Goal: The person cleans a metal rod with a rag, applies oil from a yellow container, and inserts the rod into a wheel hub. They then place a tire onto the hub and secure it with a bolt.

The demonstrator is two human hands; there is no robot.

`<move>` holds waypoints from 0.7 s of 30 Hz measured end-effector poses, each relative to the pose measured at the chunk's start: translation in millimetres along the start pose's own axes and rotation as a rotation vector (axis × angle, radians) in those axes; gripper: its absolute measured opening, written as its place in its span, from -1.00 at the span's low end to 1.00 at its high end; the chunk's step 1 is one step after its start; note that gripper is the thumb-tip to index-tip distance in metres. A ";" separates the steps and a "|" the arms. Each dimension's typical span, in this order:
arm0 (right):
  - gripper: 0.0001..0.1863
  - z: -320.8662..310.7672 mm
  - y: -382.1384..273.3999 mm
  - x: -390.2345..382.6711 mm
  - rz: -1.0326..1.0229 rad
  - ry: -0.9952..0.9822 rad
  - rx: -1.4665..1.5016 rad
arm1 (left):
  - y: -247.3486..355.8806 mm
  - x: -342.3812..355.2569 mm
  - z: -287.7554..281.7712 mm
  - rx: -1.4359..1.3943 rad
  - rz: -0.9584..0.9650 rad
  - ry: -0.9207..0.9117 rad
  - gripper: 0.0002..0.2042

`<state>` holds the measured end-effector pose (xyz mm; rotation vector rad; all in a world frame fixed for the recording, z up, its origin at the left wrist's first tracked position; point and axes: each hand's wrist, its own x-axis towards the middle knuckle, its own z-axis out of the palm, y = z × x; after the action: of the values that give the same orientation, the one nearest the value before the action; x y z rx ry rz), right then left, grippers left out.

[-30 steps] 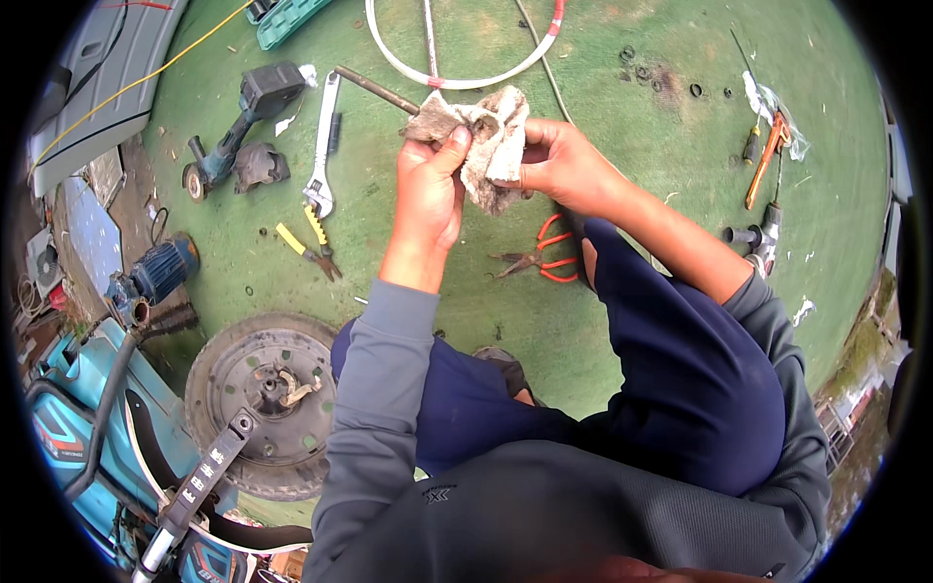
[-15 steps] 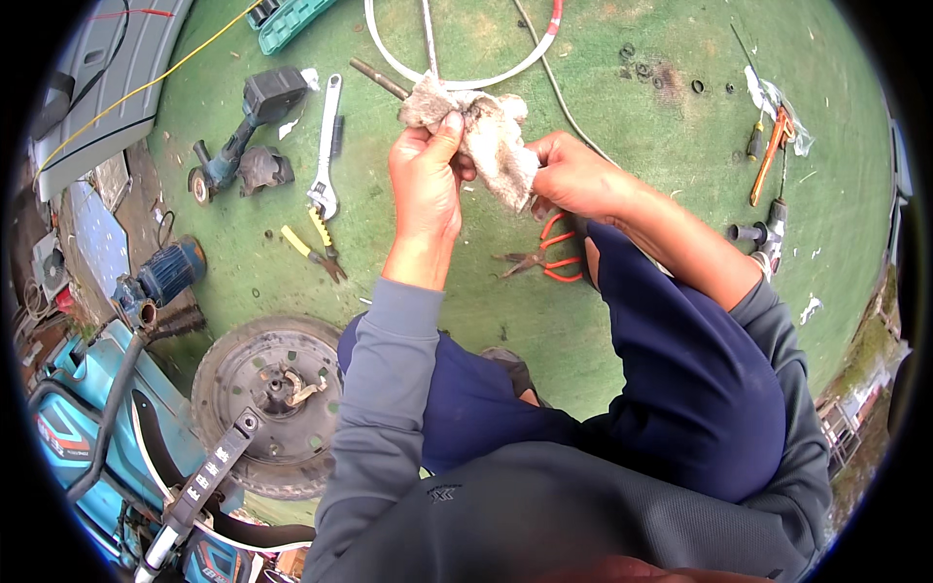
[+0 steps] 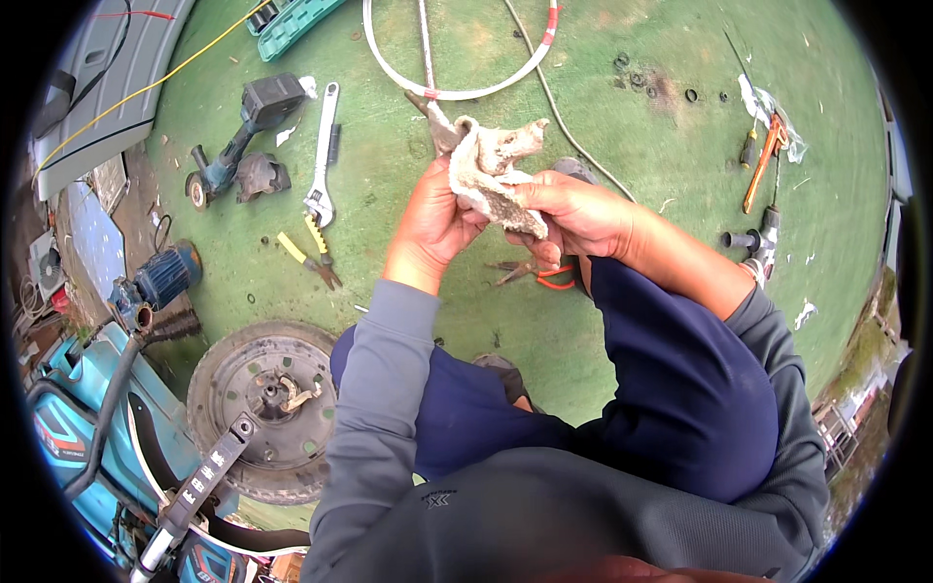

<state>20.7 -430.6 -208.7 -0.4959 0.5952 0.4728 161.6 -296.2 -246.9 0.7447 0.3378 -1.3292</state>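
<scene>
A dirty white rag (image 3: 476,175) is bunched between my two hands, above the green ground. My left hand (image 3: 434,222) is closed on its left side, thumb up along the cloth. With thumb and fingers, my right hand (image 3: 583,216) grips the lower right part of the rag. A dark rod end (image 3: 418,103) juts from the cloth at the upper left; the rest of it is hidden by the rag and my left hand. Below my right hand lie orange-handled pliers (image 3: 556,280), partly covered by the hand.
To the left lie an adjustable wrench (image 3: 325,146), yellow-handled pliers (image 3: 313,255), a cordless grinder (image 3: 233,146) and a wheel (image 3: 219,369). A white hose loop (image 3: 466,95) is ahead. At the right are an orange-handled tool (image 3: 763,170), a drill (image 3: 768,238) and several black rings (image 3: 691,95).
Both hands have moved slightly nearer to me with the rag, which has folded differently. The rod end has shifted right and nearer. My right hand now covers more of the orange-handled pliers.
</scene>
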 end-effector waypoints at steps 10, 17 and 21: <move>-0.63 -19.2 -7.5 6.5 -0.225 0.154 0.053 | 2.6 3.9 24.6 -0.211 0.130 0.078 -0.69; -0.63 -26.9 -11.2 14.3 -0.314 0.104 0.080 | 9.3 8.3 -1.7 -0.204 0.133 -0.048 -0.61; -0.64 -32.5 -9.2 12.4 -0.412 0.063 -0.029 | 15.5 5.5 1.9 -0.263 0.111 -0.202 -0.55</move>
<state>21.5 -452.7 -237.2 -0.6446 0.5295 0.0750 177.3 -300.7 -244.4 0.3997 0.2979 -1.2145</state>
